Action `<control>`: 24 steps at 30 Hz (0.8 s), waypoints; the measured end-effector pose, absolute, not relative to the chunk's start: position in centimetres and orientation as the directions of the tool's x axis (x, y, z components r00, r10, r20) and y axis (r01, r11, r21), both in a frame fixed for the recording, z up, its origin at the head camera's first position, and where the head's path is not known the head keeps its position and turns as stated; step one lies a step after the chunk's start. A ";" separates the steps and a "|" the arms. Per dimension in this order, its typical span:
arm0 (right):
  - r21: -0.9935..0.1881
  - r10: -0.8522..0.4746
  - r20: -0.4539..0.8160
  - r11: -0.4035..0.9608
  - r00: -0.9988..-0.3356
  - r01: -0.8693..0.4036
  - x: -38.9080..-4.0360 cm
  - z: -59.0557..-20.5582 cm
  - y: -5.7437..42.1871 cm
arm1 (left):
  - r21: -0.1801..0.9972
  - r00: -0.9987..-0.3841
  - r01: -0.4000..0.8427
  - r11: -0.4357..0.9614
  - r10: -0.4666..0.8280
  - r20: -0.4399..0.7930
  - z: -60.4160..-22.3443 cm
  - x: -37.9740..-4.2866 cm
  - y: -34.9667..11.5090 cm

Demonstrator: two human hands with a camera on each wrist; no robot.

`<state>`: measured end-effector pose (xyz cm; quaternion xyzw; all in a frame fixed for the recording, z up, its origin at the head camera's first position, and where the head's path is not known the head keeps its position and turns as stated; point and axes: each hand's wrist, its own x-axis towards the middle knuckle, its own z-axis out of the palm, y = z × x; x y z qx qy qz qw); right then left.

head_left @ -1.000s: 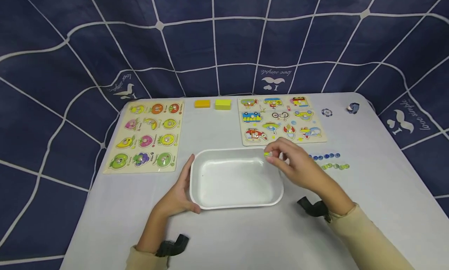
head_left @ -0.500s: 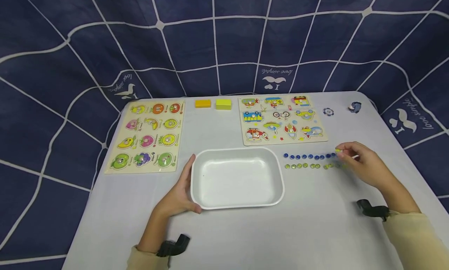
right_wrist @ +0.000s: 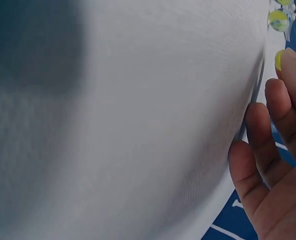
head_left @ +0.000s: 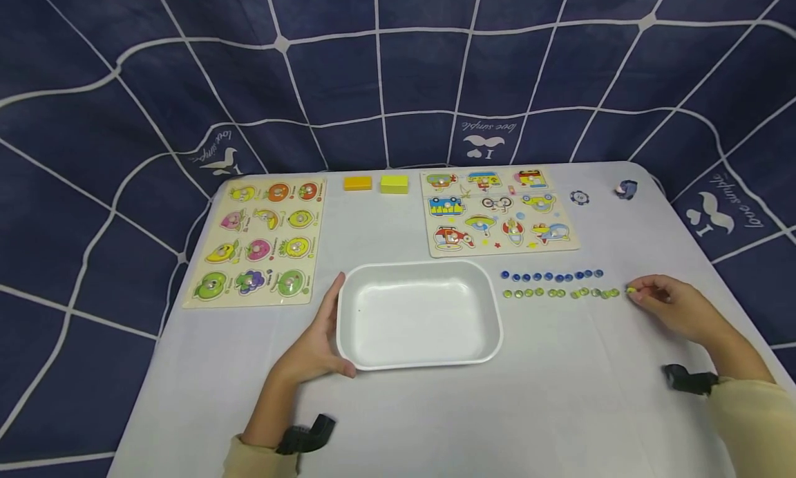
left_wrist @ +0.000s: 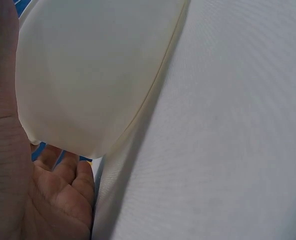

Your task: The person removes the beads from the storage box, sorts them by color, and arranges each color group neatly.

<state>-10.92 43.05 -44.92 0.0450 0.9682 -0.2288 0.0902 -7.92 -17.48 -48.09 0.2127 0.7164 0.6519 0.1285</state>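
Observation:
A white rectangular tray [head_left: 419,319] sits mid-table, also filling much of the left wrist view. My left hand [head_left: 320,343] holds its left end, fingers along the side wall and thumb at the near corner. To the right, my right hand [head_left: 678,309] pinches a small yellow-green glass bead [head_left: 631,290] between thumb and fingertips, low by the tabletop. This bead is just past the right end of a row of yellow-green glass beads [head_left: 562,293]. Behind that row runs a line of blue glass beads [head_left: 559,278]. In the right wrist view, the pinched bead [right_wrist: 278,60] is partly hidden.
A fruit puzzle board [head_left: 258,240] lies left, a vehicle puzzle board [head_left: 500,222] behind the tray. An orange block [head_left: 358,184] and a yellow block [head_left: 394,184] are at the back. A poker chip [head_left: 580,198] and a small dark figure [head_left: 626,189] are back right.
My right hand has moved from over the tray's right edge, past the bead rows, to the green row's right end, carrying a yellow-green bead. My left hand has stayed at the tray.

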 end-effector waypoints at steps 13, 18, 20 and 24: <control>-0.425 0.011 -0.202 0.900 -0.979 0.098 -11.3 -45.2 42.8 | 0.989 -0.876 0.139 0.046 0.472 0.101 -48.1 -8.0 -17.2; -0.415 0.024 -0.199 0.904 -0.980 0.107 -11.0 -45.0 42.9 | 0.988 -0.871 0.149 0.045 0.479 0.109 -48.1 -7.9 -17.1; -0.423 0.037 -0.201 0.898 -0.979 0.120 -10.8 -44.8 42.9 | 0.988 -0.871 0.148 0.051 0.479 0.106 -48.0 -7.9 -17.1; -0.444 0.069 -0.188 0.884 -0.980 0.147 -10.2 -44.2 42.3 | 0.981 -0.876 0.166 0.096 0.471 0.101 -47.7 -7.7 -17.2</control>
